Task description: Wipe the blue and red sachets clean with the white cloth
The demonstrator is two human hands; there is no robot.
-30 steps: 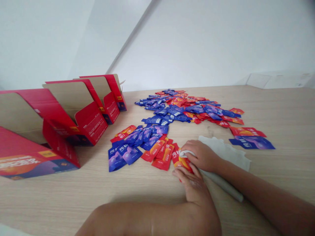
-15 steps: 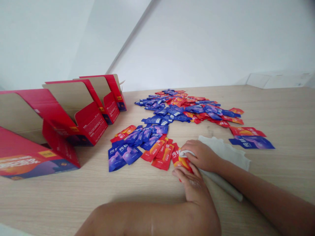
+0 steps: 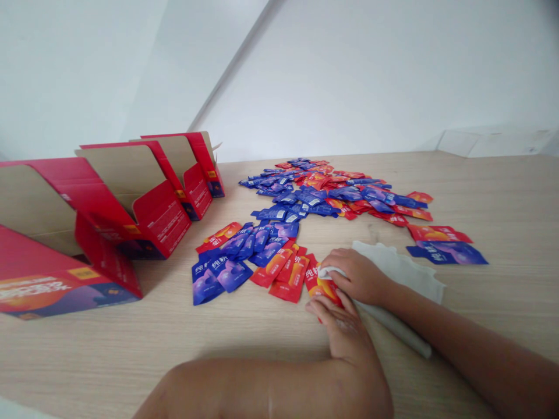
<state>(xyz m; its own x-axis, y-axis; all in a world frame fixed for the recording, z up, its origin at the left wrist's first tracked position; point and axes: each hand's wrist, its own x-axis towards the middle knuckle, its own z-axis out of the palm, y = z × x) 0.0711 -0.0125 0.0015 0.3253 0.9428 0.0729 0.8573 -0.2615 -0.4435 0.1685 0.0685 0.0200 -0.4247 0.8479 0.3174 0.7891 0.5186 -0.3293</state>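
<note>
My right hand [image 3: 358, 276] rests on a red sachet [image 3: 322, 286] and presses a corner of a white wipe [image 3: 402, 270] against it. My left hand [image 3: 345, 331] lies just below, its fingers pinching the sachet's lower edge. Several red and blue foil sachets [image 3: 271, 256] lie fanned out to the left of my hands. A larger mixed heap of sachets [image 3: 332, 195] spreads farther back. Two more sachets, one red [image 3: 439, 234] and one blue [image 3: 448, 254], lie to the right, beyond the wipe.
Several open red cardboard display boxes [image 3: 161, 224] stand along the left of the light wooden table [image 3: 493, 314], with a larger one [image 3: 56, 282] nearest me. A grey rolled strip [image 3: 393, 326] lies under my right forearm. A white wall rises behind the table.
</note>
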